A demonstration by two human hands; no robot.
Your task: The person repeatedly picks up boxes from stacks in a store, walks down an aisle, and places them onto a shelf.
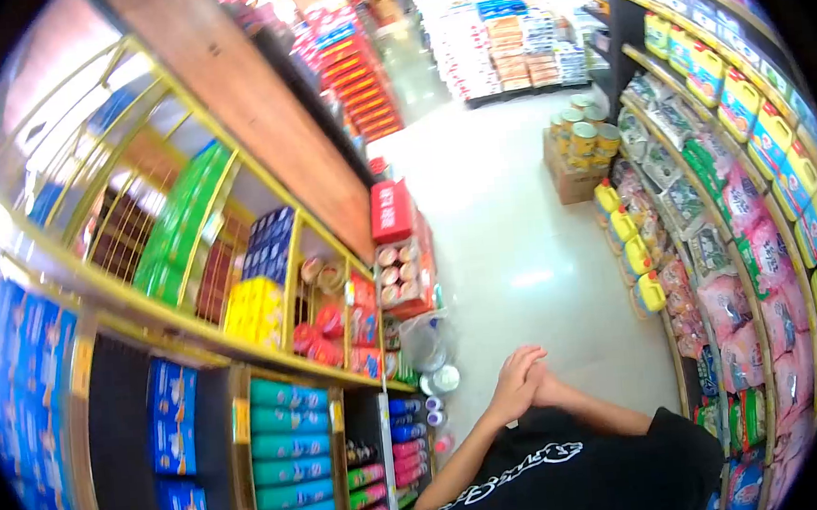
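My left hand (pixel 512 387) and my right hand (pixel 548 389) are clasped together in front of my black shirt (pixel 576 485), which has white lettering. The left hand lies over the right, its fingers closed against it. Most of the right hand's fingers are hidden behind the left. No item shows in either hand. Both are held above the pale, shiny floor (pixel 496 287), apart from the shelves on either side.
Left shelves hold teal packs (pixel 291 445), blue packs (pixel 173 414) and yellow boxes (pixel 254 311). Right shelves carry pink bags (pixel 746 203), with yellow jugs (pixel 636 256) below. Tins (pixel 582 137) stand on a cardboard box (pixel 569 183) in the aisle. A red carton (pixel 391 211) lines the left side.
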